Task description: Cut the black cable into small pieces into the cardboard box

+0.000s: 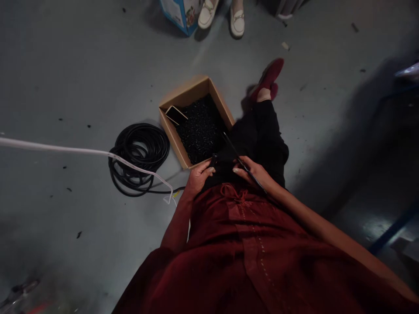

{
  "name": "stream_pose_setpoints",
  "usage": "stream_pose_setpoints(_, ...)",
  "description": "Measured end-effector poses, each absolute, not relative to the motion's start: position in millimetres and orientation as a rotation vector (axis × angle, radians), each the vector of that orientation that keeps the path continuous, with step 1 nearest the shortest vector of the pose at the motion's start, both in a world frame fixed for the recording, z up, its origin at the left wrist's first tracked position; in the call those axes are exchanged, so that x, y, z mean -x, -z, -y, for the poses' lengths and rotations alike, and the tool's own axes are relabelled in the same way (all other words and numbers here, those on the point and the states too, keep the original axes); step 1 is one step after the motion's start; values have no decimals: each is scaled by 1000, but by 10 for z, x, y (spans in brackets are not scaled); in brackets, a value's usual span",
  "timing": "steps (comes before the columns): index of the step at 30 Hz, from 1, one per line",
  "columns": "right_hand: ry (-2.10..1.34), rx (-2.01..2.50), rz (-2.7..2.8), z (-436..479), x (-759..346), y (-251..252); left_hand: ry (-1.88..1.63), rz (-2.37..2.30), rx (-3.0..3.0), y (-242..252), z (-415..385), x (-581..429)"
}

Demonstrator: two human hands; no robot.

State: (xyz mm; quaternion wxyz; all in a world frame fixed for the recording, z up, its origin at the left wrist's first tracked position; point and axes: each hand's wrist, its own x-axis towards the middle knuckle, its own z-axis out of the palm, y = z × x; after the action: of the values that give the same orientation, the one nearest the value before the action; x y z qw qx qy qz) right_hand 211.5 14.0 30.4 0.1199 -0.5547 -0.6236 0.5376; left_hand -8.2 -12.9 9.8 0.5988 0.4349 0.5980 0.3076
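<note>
My left hand (197,178) is closed, thumb pressed against the fingers, on a small black piece (213,159) at the near edge of the box. My right hand (253,171) grips a long thin dark tool (241,162), its narrow tip pointing toward the box; its exact kind is unclear. An open cardboard box (173,139) full of small black pieces (201,128) stands just beyond my hands. Left of it lies a coil of black tubing (139,152), from which one length runs toward my left wrist.
A dark rectangular object with a pale edge (176,115) lies in the box. A white cord (81,151) crosses from the left. Across the floor are another person's white shoes (237,22) beside a blue carton (176,15). Dark scraps dot the grey floor (65,56).
</note>
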Motion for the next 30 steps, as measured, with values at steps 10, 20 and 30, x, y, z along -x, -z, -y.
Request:
stream_pose_setpoints(10,-1750,1353,1462,-358,-1915,-419,-618,-1289,-1013,-228,133,12)
stream_pose_setpoints(20,-1922,1164,1316,-410,-1781,-578,-634,-1031,-505,-371,231,-54)
stream_pose_setpoints(30,-1882,1255,1209,-452,-1776,-543,-595,-1036,-660,-309,226,-72)
